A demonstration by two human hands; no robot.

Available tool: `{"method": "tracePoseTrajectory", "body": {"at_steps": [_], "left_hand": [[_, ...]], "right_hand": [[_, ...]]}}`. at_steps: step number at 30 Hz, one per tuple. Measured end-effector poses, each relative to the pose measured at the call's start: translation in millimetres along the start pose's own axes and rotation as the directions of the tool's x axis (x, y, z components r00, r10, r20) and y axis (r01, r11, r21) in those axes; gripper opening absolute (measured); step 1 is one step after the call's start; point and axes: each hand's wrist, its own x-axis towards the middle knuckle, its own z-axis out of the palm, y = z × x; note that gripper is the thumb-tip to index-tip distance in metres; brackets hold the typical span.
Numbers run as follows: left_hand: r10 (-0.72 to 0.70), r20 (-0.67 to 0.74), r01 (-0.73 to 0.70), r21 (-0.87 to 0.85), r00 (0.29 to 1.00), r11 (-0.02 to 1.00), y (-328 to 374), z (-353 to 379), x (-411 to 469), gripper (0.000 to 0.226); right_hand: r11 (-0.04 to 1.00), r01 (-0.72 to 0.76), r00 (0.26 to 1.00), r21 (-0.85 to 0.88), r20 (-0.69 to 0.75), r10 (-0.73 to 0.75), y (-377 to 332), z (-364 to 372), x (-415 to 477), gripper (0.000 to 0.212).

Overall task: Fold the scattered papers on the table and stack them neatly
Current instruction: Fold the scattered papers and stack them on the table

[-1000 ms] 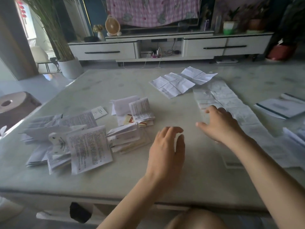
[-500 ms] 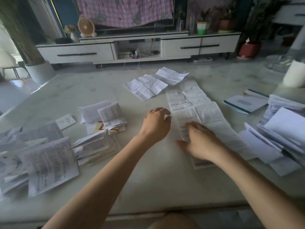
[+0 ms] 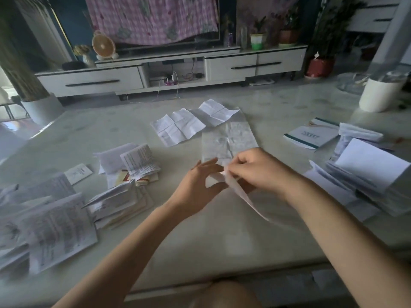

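A long creased paper strip (image 3: 229,138) lies lengthwise in the middle of the pale table (image 3: 200,236). My right hand (image 3: 260,170) pinches its near end and has it lifted and bent over, the edge trailing down to the right. Just to the left, my left hand (image 3: 200,185) has fingers spread and touches the same lifted end. Two unfolded creased sheets (image 3: 178,127) lie flat beyond the strip. Folded leaflets sit in loose piles at centre left (image 3: 131,165) and at the far left (image 3: 49,227).
A heap of white papers (image 3: 367,174) and a white-and-teal booklet (image 3: 311,135) lie at the right. A white cylindrical pot (image 3: 380,95) stands at the far right corner. A small card (image 3: 77,173) rests left of centre. Beyond the table is a low TV cabinet.
My right hand went from pressing flat on the strip to pinching its near end and lifting it. My left hand closed in on the same end. The view shifted right.
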Motion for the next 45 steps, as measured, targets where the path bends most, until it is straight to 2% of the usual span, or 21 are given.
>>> {"method": "tracePoseTrajectory", "body": {"at_steps": [3,4,7,8,10,12,14,17,22,24,26,27,29,31,33,35,37,39,42,43,45], "left_hand": [[-0.1,-0.043,0.094,-0.12,0.994,0.988,11,-11,-1,0.021],[-0.109,-0.031,0.103,-0.164,0.994,0.981,14,-16,-2,0.014],[-0.181,0.008,0.179,-0.204,0.983,0.963,31,-32,-8,0.036],[-0.176,0.04,0.181,-0.262,0.983,0.948,32,-36,-10,0.028],[-0.178,0.125,0.216,-0.449,0.976,0.867,40,-46,-15,0.016],[-0.18,0.175,0.249,-0.581,0.968,0.775,42,-52,-15,0.025],[-0.199,0.166,0.258,-0.653,0.966,0.712,45,-58,-10,0.028],[-0.295,0.155,0.312,-0.723,0.943,0.617,46,-63,7,0.028],[-0.46,0.213,0.435,-0.775,0.862,0.457,35,-55,21,0.022],[-0.536,0.209,0.497,-0.724,0.818,0.477,29,-44,10,0.02],[-0.54,0.024,0.46,-0.556,0.841,0.692,26,-32,-12,0.039],[-0.449,-0.094,0.383,-0.386,0.889,0.839,28,-27,-25,0.059],[-0.077,-0.071,0.078,0.018,0.994,0.997,40,-21,-45,0.086],[0.195,0.075,-0.209,0.36,0.978,0.909,41,-13,-51,0.093],[0.345,0.115,-0.348,0.558,0.932,0.753,36,-9,-44,0.072],[0.412,0.068,-0.369,0.593,0.909,0.716,35,-13,-34,0.043],[0.449,-0.013,-0.374,0.532,0.894,0.76,38,-25,-21,0.03],[0.433,-0.1,-0.341,0.472,0.896,0.813,47,-48,-5,0.028],[0.372,-0.156,-0.269,0.452,0.915,0.851,80,-95,23,0.025],[0.369,-0.136,-0.269,0.467,0.919,0.842,92,-109,34,0.023],[0.327,-0.101,-0.244,0.474,0.94,0.846,116,-139,56,0.022]], "right_hand": [[0.972,0.012,0.991,0.235,0.126,-0.042,-8,-33,-10,0.021],[0.949,0.03,0.992,0.313,0.106,-0.067,-7,-47,-12,0.023],[0.861,0.084,0.996,0.502,-0.009,-0.092,3,-81,-15,0.036],[0.815,0.092,0.995,0.572,-0.027,-0.094,7,-87,-15,0.04],[0.719,0.089,0.992,0.69,0.006,-0.129,14,-93,-17,0.061],[0.638,0.034,0.982,0.769,0.092,-0.164,16,-92,-20,0.078],[0.623,-0.027,0.953,0.782,0.207,-0.219,22,-89,-20,0.081],[0.763,-0.028,0.934,0.645,0.29,-0.211,31,-81,-18,0.079],[0.898,-0.16,0.987,0.41,0.056,0.15,35,-40,-6,0.036],[0.918,-0.23,0.967,0.323,-0.035,0.254,40,-30,-1,0.033],[0.884,-0.284,0.943,0.371,-0.059,0.328,44,-29,0,0.033],[0.856,-0.303,0.935,0.418,-0.044,0.352,44,-30,1,0.032],[0.79,-0.33,0.919,0.517,-0.014,0.394,45,-31,1,0.029],[0.747,-0.346,0.913,0.568,0.022,0.407,44,-30,1,0.02],[0.694,-0.361,0.91,0.623,0.073,0.408,41,-28,0,0.014],[0.646,-0.347,0.922,0.68,0.121,0.368,36,-26,0,0.016],[0.635,-0.261,0.949,0.727,0.072,0.307,33,-30,3,0.027],[0.702,-0.097,0.944,0.705,-0.158,0.29,25,-39,8,0.031],[0.848,0.184,0.83,0.496,-0.541,0.136,10,-59,10,0.025],[0.862,0.239,0.807,0.446,-0.586,0.08,9,-65,13,0.024],[0.868,0.305,0.841,0.393,-0.539,-0.052,2,-76,16,0.033]]}}
